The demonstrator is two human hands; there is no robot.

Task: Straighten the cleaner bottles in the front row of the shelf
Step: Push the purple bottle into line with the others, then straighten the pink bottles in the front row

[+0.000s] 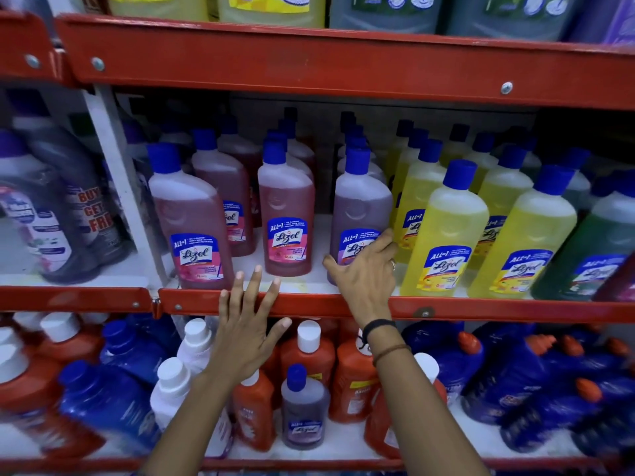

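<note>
The middle shelf (309, 286) holds blue-capped cleaner bottles in rows. In front stand a pink bottle (190, 218) at the left, a second pink bottle (287, 214) a bit further back, a purple bottle (360, 207) and two yellow bottles (443, 231) (522, 242). My right hand (364, 269) wraps around the lower front of the purple bottle, thumb on its left side and fingers across its label. My left hand (245, 324) hovers with fingers spread in front of the red shelf edge, below the gap between the two pink bottles, holding nothing.
A green bottle (591, 249) stands at the far right of the row. Dark grey bottles (62, 207) fill the neighbouring bay at the left, past a white upright (120, 187). The lower shelf is crowded with orange, blue and white bottles (309, 365). Large jugs sit on the top shelf.
</note>
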